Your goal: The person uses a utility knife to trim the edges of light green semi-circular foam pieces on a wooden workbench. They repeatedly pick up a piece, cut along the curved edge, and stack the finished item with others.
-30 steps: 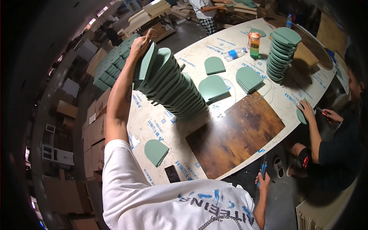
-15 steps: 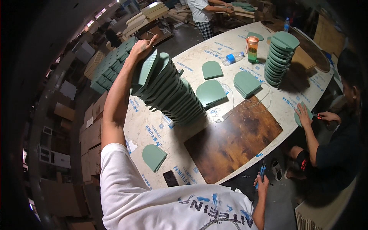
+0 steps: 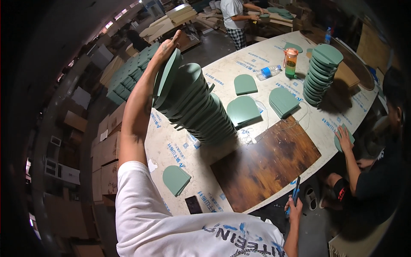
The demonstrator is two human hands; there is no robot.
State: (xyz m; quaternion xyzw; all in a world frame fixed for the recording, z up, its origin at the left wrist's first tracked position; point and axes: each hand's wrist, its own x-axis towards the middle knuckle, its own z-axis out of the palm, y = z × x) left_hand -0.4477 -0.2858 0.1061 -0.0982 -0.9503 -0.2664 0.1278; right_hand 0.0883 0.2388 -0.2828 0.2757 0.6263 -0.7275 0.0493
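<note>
My left arm reaches out to the top of a tall, leaning stack of green arch-shaped boards (image 3: 205, 109). There my left hand (image 3: 167, 47) grips the edge of the topmost green board (image 3: 169, 75), which is tipped up from the ones beneath. Most of my fingers are hidden behind that board. Low at the right, beyond the table edge, my right hand (image 3: 294, 207) is closed round a slim blue-handled tool (image 3: 295, 192) pointing upward; its exact kind is unclear. A dark brown marbled panel (image 3: 265, 165) lies on the white table (image 3: 205, 167) between my hands.
Smaller green boards (image 3: 244, 111) lie about the table, near a phone (image 3: 193, 204), a water bottle (image 3: 269, 72) and an orange-topped bottle (image 3: 290, 63). Another green stack (image 3: 319, 75) stands at far right. A co-worker's hand (image 3: 343, 138) rests on a board at the right edge.
The topmost board has been tipped up more steeply, apart from the stack, by my left hand. My view has shifted slightly. The co-worker's red-handled tool no longer shows.
</note>
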